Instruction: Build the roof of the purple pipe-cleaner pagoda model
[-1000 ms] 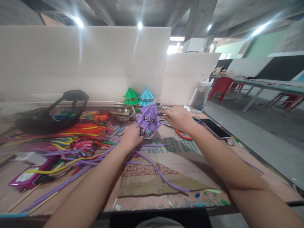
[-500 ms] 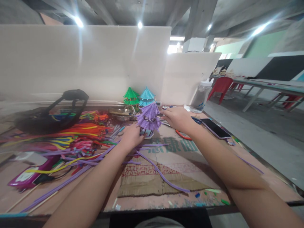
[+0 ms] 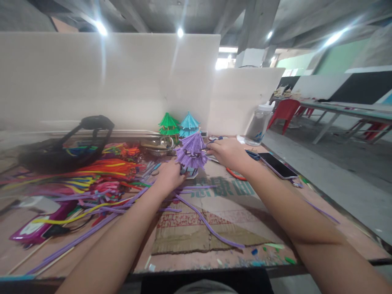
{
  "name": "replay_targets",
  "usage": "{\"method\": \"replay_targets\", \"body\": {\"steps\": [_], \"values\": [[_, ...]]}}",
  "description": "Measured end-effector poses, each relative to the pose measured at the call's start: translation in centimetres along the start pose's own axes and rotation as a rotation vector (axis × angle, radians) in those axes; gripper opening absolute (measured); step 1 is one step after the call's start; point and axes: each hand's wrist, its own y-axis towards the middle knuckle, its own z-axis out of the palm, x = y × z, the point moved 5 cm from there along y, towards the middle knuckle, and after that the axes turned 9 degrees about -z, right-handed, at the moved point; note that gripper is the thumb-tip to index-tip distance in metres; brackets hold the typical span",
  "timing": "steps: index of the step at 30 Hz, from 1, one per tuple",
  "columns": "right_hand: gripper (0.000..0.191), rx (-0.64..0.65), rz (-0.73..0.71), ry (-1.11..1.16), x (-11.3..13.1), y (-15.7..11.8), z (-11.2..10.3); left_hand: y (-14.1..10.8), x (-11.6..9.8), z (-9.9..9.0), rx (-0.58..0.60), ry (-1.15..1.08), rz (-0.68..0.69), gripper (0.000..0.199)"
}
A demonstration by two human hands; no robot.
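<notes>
A small two-tiered purple pavilion model [image 3: 192,151], roofed in fuzzy pipe cleaners, stands upright on the cardboard in front of me. My left hand [image 3: 170,175] is closed at its lower left side, fingertips at the base. On the other side, my right hand [image 3: 228,153] reaches to the roof tiers with its fingers pinched together. Something thin and dark shows at those fingers, too small to name. Purple pipe cleaners [image 3: 208,224] lie loose below the model. Behind it stand a green pavilion model [image 3: 168,124] and a light blue one [image 3: 189,124].
Bundles of coloured pipe cleaners [image 3: 104,168], a magenta glue gun [image 3: 38,226] and a black bag-like object [image 3: 55,153] crowd the left. A metal bowl [image 3: 157,148] sits behind my left hand. Right are red-handled pliers [image 3: 235,174], a phone [image 3: 278,165] and a clear bottle [image 3: 259,126].
My right hand's fingers have shifted very slightly beside the purple roof. My left hand and the model hold their place.
</notes>
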Motion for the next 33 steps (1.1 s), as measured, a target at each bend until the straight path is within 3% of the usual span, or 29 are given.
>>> {"method": "replay_targets", "body": {"steps": [8, 23, 33], "values": [[0.025, 0.01, -0.013, 0.059, 0.2, 0.11, -0.82, 0.07, -0.06, 0.03, -0.005, 0.009, 0.007, 0.037], [0.023, -0.028, -0.064, 0.017, 0.38, -0.01, 0.03, 0.06, -0.15, -0.11, 0.015, 0.008, 0.003, 0.036], [0.025, -0.018, 0.026, 0.053, 0.35, 0.11, -0.77, 0.14, 0.3, 0.07, 0.055, -0.037, -0.039, 0.037]]}}
